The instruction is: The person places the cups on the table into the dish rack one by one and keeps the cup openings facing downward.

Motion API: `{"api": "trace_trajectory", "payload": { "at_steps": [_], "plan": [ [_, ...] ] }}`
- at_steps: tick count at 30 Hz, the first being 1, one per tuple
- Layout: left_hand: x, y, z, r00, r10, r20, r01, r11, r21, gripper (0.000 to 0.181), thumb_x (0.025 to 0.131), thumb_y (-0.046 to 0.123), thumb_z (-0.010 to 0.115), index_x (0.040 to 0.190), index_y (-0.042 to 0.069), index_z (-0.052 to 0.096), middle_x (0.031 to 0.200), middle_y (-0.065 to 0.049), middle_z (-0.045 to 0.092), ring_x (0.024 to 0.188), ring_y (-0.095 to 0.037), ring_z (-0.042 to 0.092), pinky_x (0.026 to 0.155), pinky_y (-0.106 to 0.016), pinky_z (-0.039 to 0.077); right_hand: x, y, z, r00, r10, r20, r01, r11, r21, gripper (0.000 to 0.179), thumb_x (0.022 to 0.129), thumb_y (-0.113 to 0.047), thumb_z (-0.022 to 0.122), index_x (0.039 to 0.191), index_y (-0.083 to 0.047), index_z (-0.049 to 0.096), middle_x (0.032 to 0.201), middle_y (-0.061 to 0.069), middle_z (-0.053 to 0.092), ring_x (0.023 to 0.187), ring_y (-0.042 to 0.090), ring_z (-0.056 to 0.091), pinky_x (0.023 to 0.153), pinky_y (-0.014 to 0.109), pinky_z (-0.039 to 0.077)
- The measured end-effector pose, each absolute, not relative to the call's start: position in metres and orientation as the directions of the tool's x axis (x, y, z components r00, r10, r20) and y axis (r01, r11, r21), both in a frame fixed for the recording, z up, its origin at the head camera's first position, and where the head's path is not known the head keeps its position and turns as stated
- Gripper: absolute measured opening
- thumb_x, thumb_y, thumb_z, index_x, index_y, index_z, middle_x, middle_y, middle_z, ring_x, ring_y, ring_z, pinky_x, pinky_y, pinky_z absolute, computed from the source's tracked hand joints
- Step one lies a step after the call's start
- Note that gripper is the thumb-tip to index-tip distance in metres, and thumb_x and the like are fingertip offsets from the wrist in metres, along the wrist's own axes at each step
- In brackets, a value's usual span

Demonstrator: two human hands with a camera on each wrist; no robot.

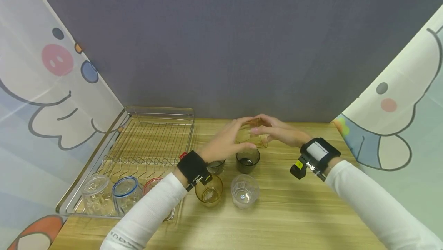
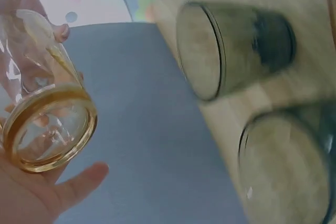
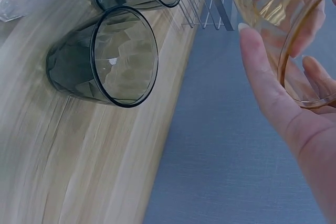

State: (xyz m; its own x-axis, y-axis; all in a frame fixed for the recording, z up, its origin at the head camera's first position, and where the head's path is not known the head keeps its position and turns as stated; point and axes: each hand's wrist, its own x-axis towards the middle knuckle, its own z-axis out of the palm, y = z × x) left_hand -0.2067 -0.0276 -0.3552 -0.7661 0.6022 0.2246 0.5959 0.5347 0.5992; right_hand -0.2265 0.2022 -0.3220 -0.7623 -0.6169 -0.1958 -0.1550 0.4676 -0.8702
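The amber glass [image 1: 254, 134] was clear, glossy and faceted, with a smooth rim. The two smoky grey glasses [image 3: 105, 59] looked equally shiny and faceted. The desk [image 1: 297, 211] showed pale wood grain with a matt finish. The drying rack [image 1: 152, 134] was bright, polished metal wire. The backdrop [image 1: 228, 42] looked like matt grey woven cloth.

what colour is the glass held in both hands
Amber-yellow, see-through glass; it shows best in the left wrist view.
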Motion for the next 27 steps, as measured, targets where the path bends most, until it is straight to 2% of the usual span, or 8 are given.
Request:
{"api": "trace_trajectory", "payload": {
  "at_steps": [5, 7, 11, 15, 17, 20, 25, 27],
  "plan": [
    [-0.208, -0.027, -0.362, -0.8, 0.564, 0.206, 0.49, 0.415, 0.766, 0.081, 0.091, 0.048, 0.067, 0.154, 0.015, 0.029, 0.158, -0.005, 0.036, 0.146, -0.024, 0.035, 0.119, -0.048, 0.032, -0.225, 0.201, -0.322, -0.765, -0.608, -0.215, -0.135, 0.478, -0.868, 0.064, 0.098, -0.04, 0.049, 0.148, -0.006, 0.032, 0.154, 0.02, 0.035, 0.14, 0.044, 0.037, 0.104, 0.057, 0.046],
    [-0.208, -0.027, -0.366, -0.821, 0.535, 0.199, 0.425, 0.339, 0.839, 0.074, 0.094, 0.048, 0.063, 0.151, 0.013, 0.033, 0.155, -0.005, 0.039, 0.144, -0.024, 0.039, 0.117, -0.048, 0.035, -0.224, 0.201, -0.322, -0.767, -0.602, -0.221, -0.132, 0.485, -0.864, 0.063, 0.098, -0.041, 0.049, 0.148, -0.006, 0.032, 0.153, 0.02, 0.036, 0.139, 0.043, 0.039, 0.104, 0.057, 0.046],
    [-0.207, -0.025, -0.375, -0.875, 0.448, 0.183, 0.301, 0.206, 0.931, 0.054, 0.103, 0.047, 0.047, 0.145, 0.013, 0.042, 0.148, -0.007, 0.047, 0.137, -0.025, 0.046, 0.113, -0.049, 0.039, -0.224, 0.2, -0.323, -0.768, -0.602, -0.217, -0.137, 0.486, -0.863, 0.064, 0.098, -0.041, 0.049, 0.148, -0.006, 0.032, 0.152, 0.02, 0.037, 0.136, 0.042, 0.044, 0.103, 0.056, 0.047],
    [-0.206, -0.019, -0.381, -0.921, 0.348, 0.176, 0.229, 0.117, 0.966, 0.047, 0.108, 0.041, 0.033, 0.139, 0.007, 0.046, 0.143, -0.013, 0.049, 0.135, -0.029, 0.046, 0.114, -0.048, 0.037, -0.224, 0.199, -0.324, -0.774, -0.595, -0.216, -0.128, 0.481, -0.867, 0.065, 0.098, -0.043, 0.048, 0.149, -0.007, 0.031, 0.153, 0.02, 0.036, 0.134, 0.042, 0.045, 0.104, 0.056, 0.047],
    [-0.206, -0.016, -0.382, -0.94, 0.302, 0.161, 0.194, 0.082, 0.978, 0.047, 0.109, 0.039, 0.031, 0.137, 0.004, 0.046, 0.144, -0.015, 0.048, 0.136, -0.03, 0.044, 0.116, -0.048, 0.035, -0.224, 0.199, -0.325, -0.778, -0.59, -0.215, -0.12, 0.476, -0.871, 0.065, 0.098, -0.043, 0.049, 0.149, -0.008, 0.031, 0.153, 0.02, 0.037, 0.135, 0.041, 0.045, 0.105, 0.056, 0.046],
    [-0.205, -0.012, -0.382, -0.964, 0.246, 0.099, 0.109, 0.03, 0.994, 0.048, 0.109, 0.039, 0.03, 0.135, 0.003, 0.047, 0.146, -0.015, 0.047, 0.139, -0.032, 0.041, 0.119, -0.051, 0.029, -0.224, 0.197, -0.328, -0.779, -0.587, -0.22, -0.1, 0.463, -0.881, 0.064, 0.098, -0.042, 0.049, 0.149, -0.008, 0.031, 0.153, 0.02, 0.036, 0.137, 0.042, 0.043, 0.105, 0.055, 0.046],
    [-0.203, -0.008, -0.38, -0.978, 0.192, -0.084, -0.099, -0.069, 0.993, 0.05, 0.106, 0.045, 0.033, 0.137, 0.009, 0.049, 0.149, -0.01, 0.042, 0.145, -0.03, 0.03, 0.121, -0.062, 0.015, -0.222, 0.197, -0.332, -0.779, -0.587, -0.221, -0.085, 0.449, -0.89, 0.063, 0.098, -0.04, 0.049, 0.149, -0.008, 0.03, 0.154, 0.021, 0.035, 0.138, 0.042, 0.041, 0.106, 0.055, 0.045],
    [-0.203, -0.007, -0.379, -0.971, 0.195, -0.134, -0.162, -0.135, 0.978, 0.049, 0.106, 0.045, 0.034, 0.138, 0.011, 0.049, 0.143, -0.008, 0.046, 0.136, -0.026, 0.039, 0.117, -0.058, 0.027, -0.222, 0.196, -0.333, -0.779, -0.586, -0.221, -0.078, 0.441, -0.894, 0.062, 0.099, -0.04, 0.049, 0.149, -0.009, 0.029, 0.153, 0.02, 0.036, 0.137, 0.042, 0.042, 0.107, 0.055, 0.045]
  ]
}}
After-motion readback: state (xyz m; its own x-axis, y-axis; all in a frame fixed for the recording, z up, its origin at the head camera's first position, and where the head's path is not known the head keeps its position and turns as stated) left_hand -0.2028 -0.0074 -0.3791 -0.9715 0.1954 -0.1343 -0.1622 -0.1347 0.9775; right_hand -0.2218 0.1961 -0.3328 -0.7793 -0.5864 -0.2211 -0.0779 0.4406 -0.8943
